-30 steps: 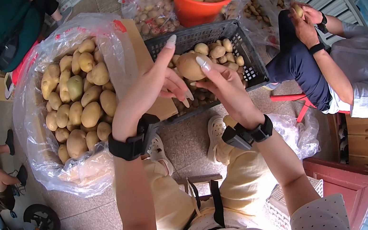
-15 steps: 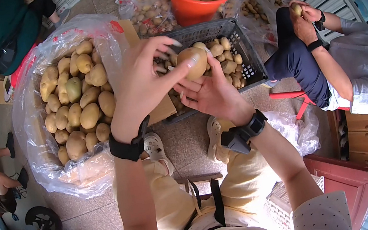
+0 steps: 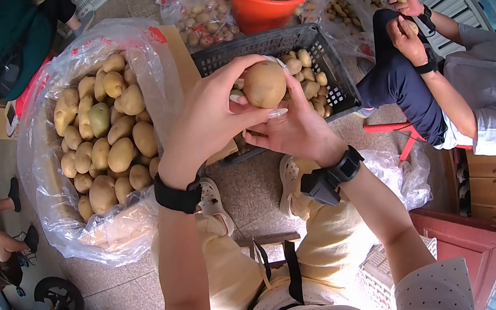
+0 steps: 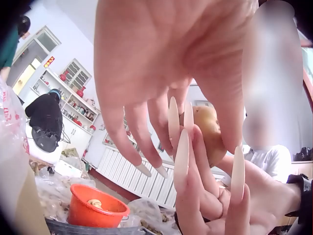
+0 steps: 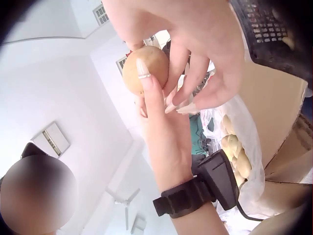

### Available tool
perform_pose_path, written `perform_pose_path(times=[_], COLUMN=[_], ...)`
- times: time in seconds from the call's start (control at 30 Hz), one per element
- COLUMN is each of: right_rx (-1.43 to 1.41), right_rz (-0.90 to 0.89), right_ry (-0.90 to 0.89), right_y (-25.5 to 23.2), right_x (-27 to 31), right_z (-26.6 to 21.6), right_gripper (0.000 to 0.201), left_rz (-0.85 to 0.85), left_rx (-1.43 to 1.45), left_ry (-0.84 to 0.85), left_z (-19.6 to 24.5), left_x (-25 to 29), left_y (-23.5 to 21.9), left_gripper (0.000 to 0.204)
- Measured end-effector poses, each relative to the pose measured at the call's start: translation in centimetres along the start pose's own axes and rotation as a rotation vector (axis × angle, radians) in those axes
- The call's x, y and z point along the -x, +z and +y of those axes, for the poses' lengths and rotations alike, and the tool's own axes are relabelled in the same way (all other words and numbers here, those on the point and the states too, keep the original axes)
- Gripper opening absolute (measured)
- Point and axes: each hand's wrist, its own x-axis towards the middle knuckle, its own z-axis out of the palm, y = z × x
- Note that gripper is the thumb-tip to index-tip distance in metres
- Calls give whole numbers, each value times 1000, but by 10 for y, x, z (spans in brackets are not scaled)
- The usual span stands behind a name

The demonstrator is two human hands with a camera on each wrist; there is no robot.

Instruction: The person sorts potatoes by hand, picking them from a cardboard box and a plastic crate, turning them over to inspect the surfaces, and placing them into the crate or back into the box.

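Note:
A large round potato [image 3: 265, 85] is held up over a black plastic crate [image 3: 342, 91]. My left hand [image 3: 211, 109] grips it from the left, its thumb on the near side and fingertips at the far side. From the right, my right hand [image 3: 301, 124] holds it too, thumb along its right side and fingers below. Long nails show on both hands. In the left wrist view the potato [image 4: 208, 134] is partly hidden behind fingers; in the right wrist view a thumb lies across the potato [image 5: 132, 76]. Smaller potatoes [image 3: 311, 80] lie in the crate.
Left of the crate stands a plastic-lined carton of large potatoes [image 3: 108, 154]. Behind are an orange bucket [image 3: 245, 16] and potato-filled bags [image 3: 200, 16]. A seated person [image 3: 476, 80] at the right holds potatoes. A wheel [image 3: 57, 299] is at lower left.
The potato has been turned between my hands and shifted slightly right. My left hand has closed in around it. The seated person's hands have moved apart, each with a potato.

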Motion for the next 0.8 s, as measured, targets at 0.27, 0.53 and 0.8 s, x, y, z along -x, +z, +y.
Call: perform_pose_path(times=[0.27, 0.53, 0.8], right_rx=[505, 959, 1000], right_rz=[301, 655, 649], right_ry=[-209, -748, -684], right_y=[3, -27, -29], right_x=[-1, -1, -3], right_z=[-9, -29, -26], right_gripper=[70, 60, 55], left_rz=[47, 60, 210], left_rx=[-76, -164, -250], left_ry=[49, 75, -24], left_z=[-3, -12, 2], left_x=[1, 4, 11], left_y=[-1, 2, -21], left_gripper=[58, 59, 59])
